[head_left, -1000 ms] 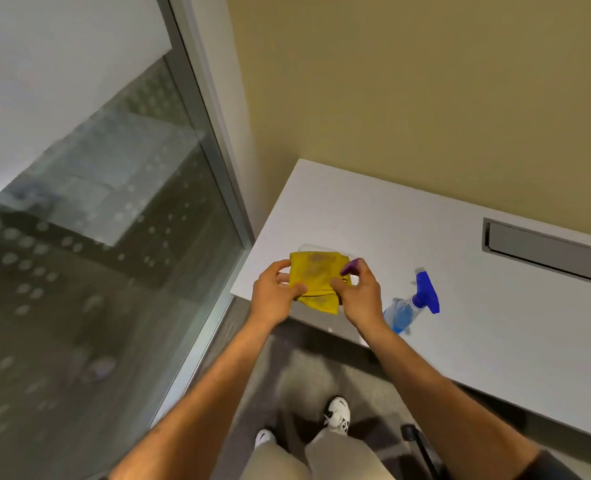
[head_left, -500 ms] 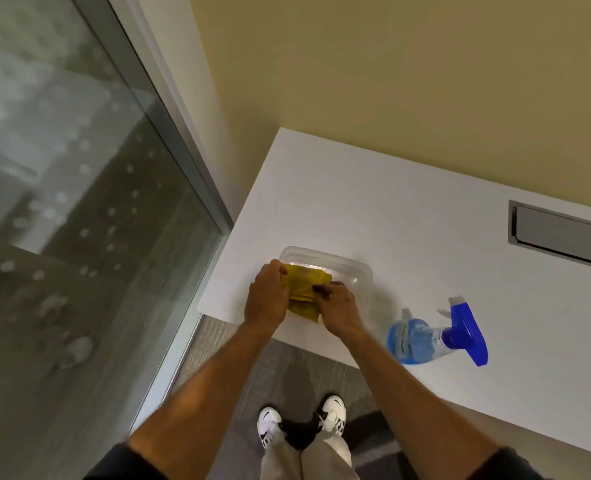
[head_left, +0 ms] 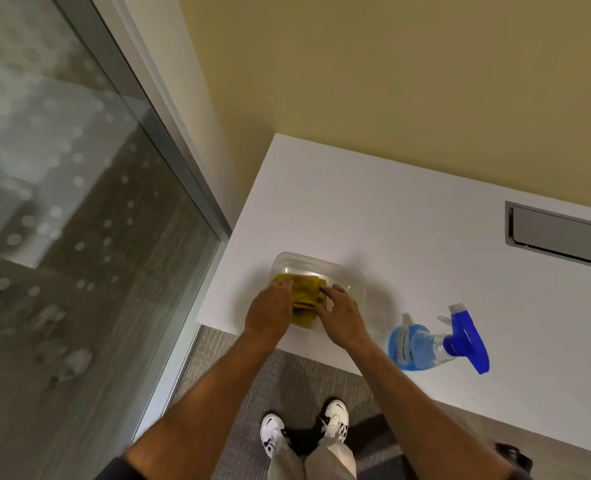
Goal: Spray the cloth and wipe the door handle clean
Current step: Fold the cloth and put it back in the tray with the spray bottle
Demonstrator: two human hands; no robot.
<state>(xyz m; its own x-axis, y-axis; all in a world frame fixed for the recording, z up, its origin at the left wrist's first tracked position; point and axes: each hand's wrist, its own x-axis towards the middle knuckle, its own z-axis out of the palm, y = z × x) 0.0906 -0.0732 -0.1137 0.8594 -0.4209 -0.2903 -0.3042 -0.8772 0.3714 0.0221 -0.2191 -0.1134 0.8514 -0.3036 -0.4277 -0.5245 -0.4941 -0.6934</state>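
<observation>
A folded yellow cloth point(head_left: 304, 297) lies inside a clear plastic container point(head_left: 351, 277) near the white table's front left corner. My left hand point(head_left: 270, 311) grips the cloth's left side and my right hand point(head_left: 342, 315) presses its right side, both down in the container. A spray bottle point(head_left: 422, 344) of blue liquid with a blue trigger head lies on its side on the table, to the right of my right hand. No door handle is in view.
The white table point(head_left: 373, 209) stands against a yellow wall. A grey recessed cable tray point(head_left: 561, 233) sits at its far right. A glass panel with a metal frame point(head_left: 169, 147) runs along the left. My feet stand on grey carpet below the table edge.
Both hands have lowered the yellow cloth from above the table edge into the clear container. The spray bottle has not moved on the table.
</observation>
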